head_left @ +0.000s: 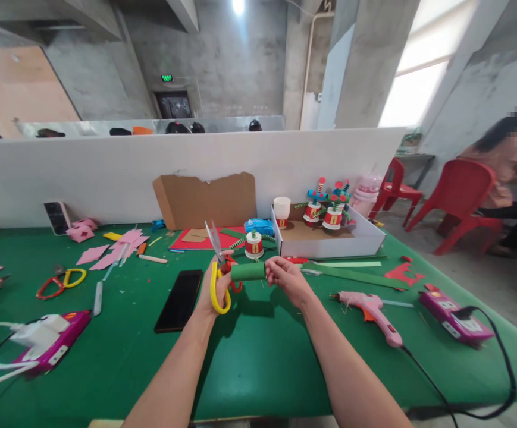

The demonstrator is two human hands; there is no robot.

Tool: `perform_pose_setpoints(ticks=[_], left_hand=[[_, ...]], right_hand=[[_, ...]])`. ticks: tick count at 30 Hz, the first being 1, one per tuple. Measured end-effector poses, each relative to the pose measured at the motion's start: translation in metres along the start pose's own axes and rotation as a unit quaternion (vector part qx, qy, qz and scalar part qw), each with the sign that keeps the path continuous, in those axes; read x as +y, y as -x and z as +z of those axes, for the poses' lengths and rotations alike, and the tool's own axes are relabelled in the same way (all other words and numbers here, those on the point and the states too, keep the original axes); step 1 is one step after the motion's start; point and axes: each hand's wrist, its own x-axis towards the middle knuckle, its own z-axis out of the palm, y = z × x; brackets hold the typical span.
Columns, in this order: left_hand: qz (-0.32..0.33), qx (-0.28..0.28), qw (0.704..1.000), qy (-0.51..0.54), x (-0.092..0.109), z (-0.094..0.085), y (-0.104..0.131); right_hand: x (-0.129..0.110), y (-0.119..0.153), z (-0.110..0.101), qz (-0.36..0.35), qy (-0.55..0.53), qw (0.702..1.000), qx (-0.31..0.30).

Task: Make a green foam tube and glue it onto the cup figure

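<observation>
Between my two hands a small roll of green paper (248, 271) is held level above the green table. My left hand (211, 288) grips the roll's left end and also carries scissors (220, 288) with one yellow and one red handle, their blades apart and pointing up. At the roll's right end, the fingertips of my right hand (287, 278) pinch its edge. Just beyond stands a red and white paper cup figure (254, 244) with green folded arms. A black phone (179, 301) lies left of my left hand.
A white box (332, 247) holds cup figures at the back right. Right of my arm lies a pink glue gun (372, 309) with a cable, near a purple power strip (454, 318). Another power strip (57, 343) and scissors (62, 282) lie left. A person (508, 154) sits far right.
</observation>
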Motion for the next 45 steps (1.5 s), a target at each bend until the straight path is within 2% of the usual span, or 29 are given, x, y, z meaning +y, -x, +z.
perform_pose_setpoints(ticks=[5,10,19,24,26,29,31,33,36,38,41,45], left_hand=[[-0.003,-0.007,1.000,-0.001,-0.003,0.001,0.001],[-0.051,-0.018,0.999,-0.005,-0.003,0.005,0.004],[-0.124,-0.023,0.990,0.065,-0.014,0.013,0.006],[-0.114,-0.095,0.988,0.038,-0.015,0.015,0.009],[-0.111,-0.106,0.988,0.028,-0.011,0.014,0.009],[-0.090,-0.069,0.993,-0.015,-0.003,0.010,0.008],[-0.055,-0.028,0.996,-0.057,0.002,0.008,0.006],[-0.013,0.004,0.996,-0.090,0.006,0.007,0.006],[0.043,0.027,0.993,-0.103,0.011,0.008,0.006],[0.073,0.031,0.992,-0.098,0.014,0.008,0.007],[0.097,0.006,0.991,-0.097,0.015,0.007,0.008],[0.097,-0.037,0.987,-0.119,0.008,0.004,0.005]], right_hand=[[0.001,0.004,0.011,-0.022,-0.023,0.999,-0.022],[-0.001,0.006,0.011,-0.039,-0.083,0.993,-0.070],[0.004,0.011,0.023,-0.119,0.062,0.983,-0.124],[0.010,0.010,0.027,-0.107,0.054,0.987,-0.106],[0.010,0.007,0.025,-0.098,0.036,0.992,-0.075],[0.010,0.002,0.018,-0.091,0.046,0.995,0.012],[0.010,0.000,0.014,-0.076,0.099,0.991,0.046],[0.011,-0.001,0.011,-0.073,0.192,0.977,0.054],[0.013,0.000,0.011,-0.112,0.344,0.931,0.048],[0.014,0.002,0.013,-0.130,0.408,0.903,0.034],[0.017,0.003,0.015,-0.111,0.461,0.880,0.001],[0.021,0.003,0.015,-0.106,0.490,0.865,-0.013]])
